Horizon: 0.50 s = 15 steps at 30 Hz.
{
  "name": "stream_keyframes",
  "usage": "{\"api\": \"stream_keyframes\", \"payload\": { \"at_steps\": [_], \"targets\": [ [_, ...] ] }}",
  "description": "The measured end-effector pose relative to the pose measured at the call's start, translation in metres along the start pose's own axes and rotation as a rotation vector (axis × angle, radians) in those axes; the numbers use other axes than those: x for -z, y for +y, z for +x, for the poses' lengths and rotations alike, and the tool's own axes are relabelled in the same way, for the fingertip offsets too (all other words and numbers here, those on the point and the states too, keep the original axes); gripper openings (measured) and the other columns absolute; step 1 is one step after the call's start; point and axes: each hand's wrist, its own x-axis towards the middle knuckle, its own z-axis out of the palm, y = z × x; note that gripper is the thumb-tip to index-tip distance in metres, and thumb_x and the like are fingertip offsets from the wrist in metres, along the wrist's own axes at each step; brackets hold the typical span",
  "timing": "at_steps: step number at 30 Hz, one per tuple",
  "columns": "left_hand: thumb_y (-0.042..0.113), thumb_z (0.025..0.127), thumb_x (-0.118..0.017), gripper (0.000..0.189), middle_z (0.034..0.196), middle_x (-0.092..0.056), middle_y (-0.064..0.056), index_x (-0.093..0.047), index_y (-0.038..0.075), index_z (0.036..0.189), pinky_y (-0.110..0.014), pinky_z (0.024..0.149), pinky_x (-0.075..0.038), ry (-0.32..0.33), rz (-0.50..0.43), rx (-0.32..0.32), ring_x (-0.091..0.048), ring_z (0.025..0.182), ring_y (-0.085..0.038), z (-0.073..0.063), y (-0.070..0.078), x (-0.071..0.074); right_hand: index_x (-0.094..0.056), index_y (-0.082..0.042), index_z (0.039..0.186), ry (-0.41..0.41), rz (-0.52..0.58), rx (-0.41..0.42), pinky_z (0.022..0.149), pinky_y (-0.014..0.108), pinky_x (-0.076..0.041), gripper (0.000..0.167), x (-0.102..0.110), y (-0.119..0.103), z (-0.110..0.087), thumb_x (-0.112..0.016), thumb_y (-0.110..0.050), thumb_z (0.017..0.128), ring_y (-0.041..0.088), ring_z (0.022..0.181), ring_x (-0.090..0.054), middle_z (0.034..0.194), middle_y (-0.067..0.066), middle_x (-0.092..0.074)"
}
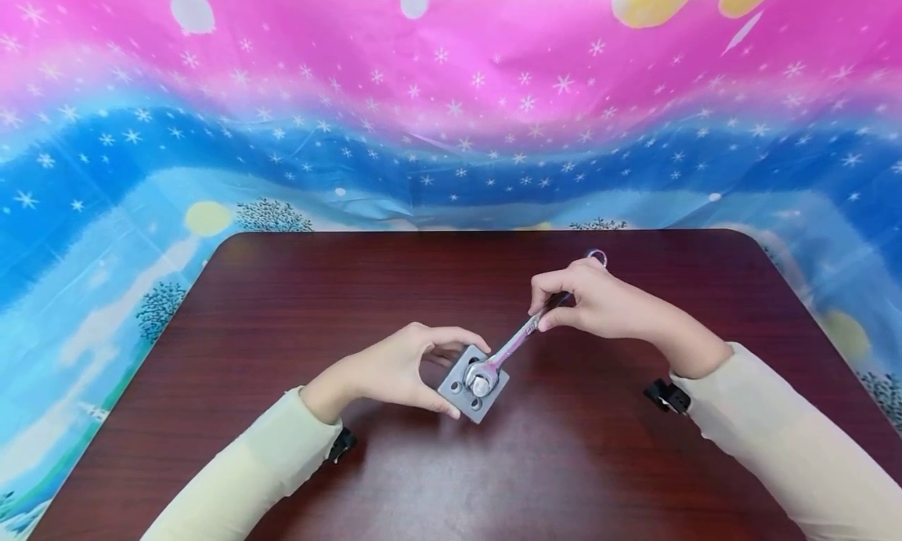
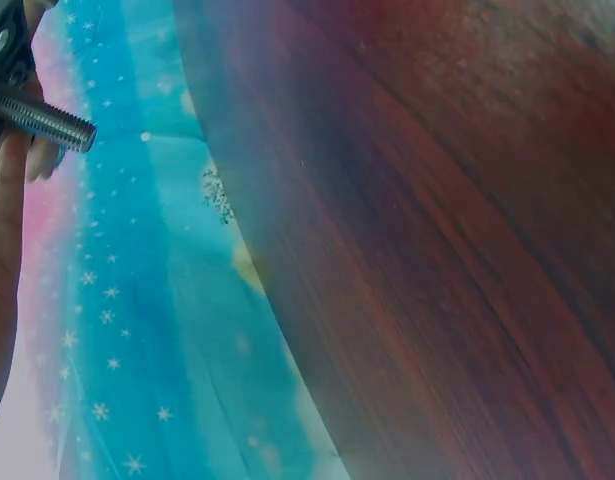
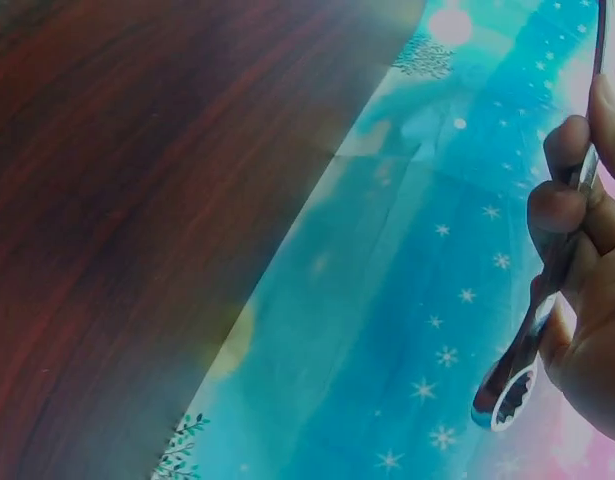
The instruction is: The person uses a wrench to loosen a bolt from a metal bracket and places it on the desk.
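Observation:
My left hand (image 1: pixel 398 362) grips a grey metal block (image 1: pixel 461 400) by its edges, thumb on the near side and fingers on the far side. Several holes show in its face. A bolt (image 1: pixel 481 387) passes through it; in the left wrist view its threaded shank (image 2: pixel 52 122) sticks out of the block's other side. Around the bolt's head sits one end of a shiny combination wrench (image 1: pixel 517 342). My right hand (image 1: pixel 602 302) pinches the wrench's handle between thumb and fingers. Beyond that hand, the toothed ring end (image 3: pixel 514 398) projects freely in the right wrist view.
The block and wrench are held above a dark red-brown wooden table (image 1: pixel 317 275) with rounded far corners. A pink and blue snowflake-patterned cloth (image 1: pixel 423 149) hangs behind and around it. Black wrist mounts (image 1: pixel 667 397) sit under both light sleeves (image 1: pixel 761 431).

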Motion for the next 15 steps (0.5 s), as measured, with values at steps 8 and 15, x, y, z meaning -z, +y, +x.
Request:
{"api": "stream_keyframes", "payload": {
  "at_steps": [8, 15],
  "targets": [
    [0.012, 0.076, -0.086, 0.066, 0.118, -0.07, -0.008, -0.054, 0.01, 0.134, -0.028, 0.094, -0.058, -0.065, -0.045, 0.016, -0.068, 0.103, -0.008, 0.003, 0.001, -0.005, -0.065, -0.032, 0.079, -0.02, -0.094, -0.018, 0.092, 0.043, -0.032, 0.027, 0.003, -0.003, 0.0, -0.085, -0.015, 0.074, -0.001, 0.077, -0.056, 0.082, -0.027, -0.066],
    [0.005, 0.071, -0.088, 0.07, 0.117, -0.071, -0.009, -0.056, 0.009, 0.133, -0.032, 0.094, -0.058, 0.088, -0.068, 0.012, -0.068, 0.106, -0.013, -0.001, 0.002, 0.003, -0.068, -0.029, 0.088, 0.092, -0.061, -0.004, 0.064, 0.024, -0.034, 0.027, 0.01, 0.003, -0.014, -0.083, -0.01, 0.076, -0.003, 0.061, -0.046, 0.078, -0.022, -0.068]
  ]
}}
